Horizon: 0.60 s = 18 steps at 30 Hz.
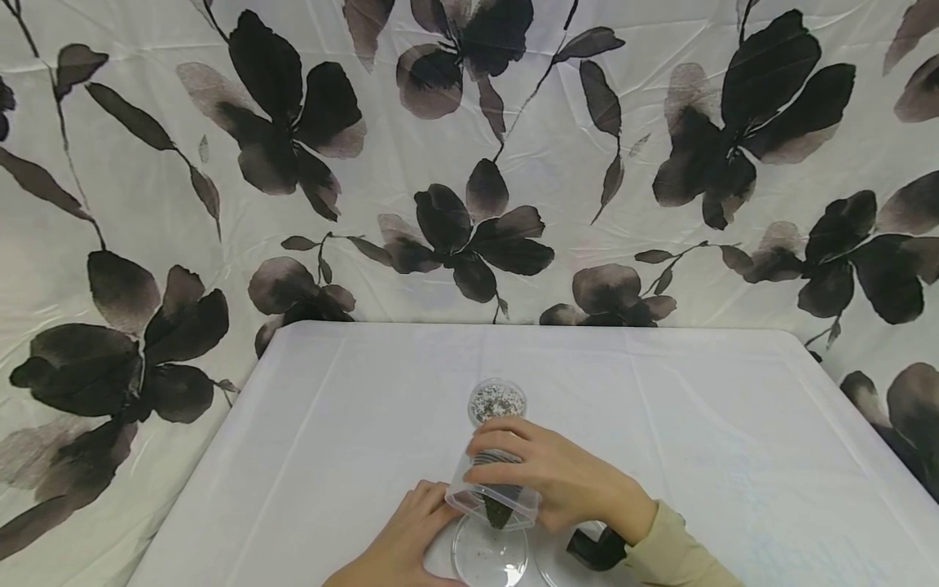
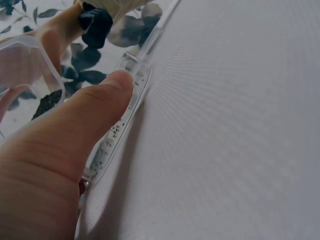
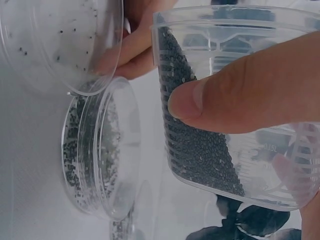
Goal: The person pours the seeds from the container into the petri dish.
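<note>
A clear plastic measuring cup (image 1: 469, 481), partly filled with small dark seeds (image 3: 200, 150), is gripped by my right hand (image 1: 565, 477) between thumb and fingers. The cup is tilted, its mouth over a clear petri dish (image 1: 490, 554), and the dark seeds lie along its lower side. My left hand (image 1: 411, 538) holds that dish at its left side, the thumb (image 2: 107, 95) on the rim in the left wrist view. A few scattered dark seeds show in the dish (image 3: 60, 45) in the right wrist view.
Behind the cup stands a round clear dish (image 1: 497, 402) of mixed black and white bits. Another clear round dish or lid (image 1: 546, 562) lies to the right, partly under a black device (image 1: 596, 548) at the right wrist. White cloth covers the table (image 1: 330, 424); a floral curtain (image 1: 513, 163) hangs behind.
</note>
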Available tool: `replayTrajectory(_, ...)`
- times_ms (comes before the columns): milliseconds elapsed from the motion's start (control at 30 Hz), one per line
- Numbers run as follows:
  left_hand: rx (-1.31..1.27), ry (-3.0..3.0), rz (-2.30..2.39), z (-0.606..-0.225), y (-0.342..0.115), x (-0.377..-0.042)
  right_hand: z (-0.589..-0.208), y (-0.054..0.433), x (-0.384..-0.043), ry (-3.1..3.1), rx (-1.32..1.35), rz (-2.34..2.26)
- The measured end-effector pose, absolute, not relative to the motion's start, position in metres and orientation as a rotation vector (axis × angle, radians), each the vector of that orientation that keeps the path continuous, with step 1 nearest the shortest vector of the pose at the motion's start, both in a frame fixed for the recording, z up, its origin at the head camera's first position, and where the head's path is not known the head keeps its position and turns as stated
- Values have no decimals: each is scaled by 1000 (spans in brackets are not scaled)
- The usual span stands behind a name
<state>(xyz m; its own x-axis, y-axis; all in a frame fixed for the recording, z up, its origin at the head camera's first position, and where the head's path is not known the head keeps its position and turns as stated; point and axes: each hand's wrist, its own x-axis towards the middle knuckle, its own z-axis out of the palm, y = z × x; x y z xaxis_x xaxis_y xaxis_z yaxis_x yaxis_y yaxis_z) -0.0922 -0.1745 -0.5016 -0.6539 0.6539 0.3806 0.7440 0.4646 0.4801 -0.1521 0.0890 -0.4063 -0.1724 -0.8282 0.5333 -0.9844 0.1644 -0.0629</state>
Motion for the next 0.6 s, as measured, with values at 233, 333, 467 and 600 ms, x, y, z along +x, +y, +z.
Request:
replayTrajectory(233, -1224, -2583, -968, -501, -174, -92, -404, 89, -149, -2094, 1709, 546)
replayTrajectory(333, -1233, -2561, -945, -501, -174, -92, -403, 89, -148, -2098, 1709, 539)
replayTrajectory(467, -1239, -2546, -915, -501, -174, -92, -402, 88, -147, -2100, 1709, 542)
replayTrajectory(600, -1239, -2545, -909, -501, -174, -92, -402, 88, -147, -2103, 1707, 536)
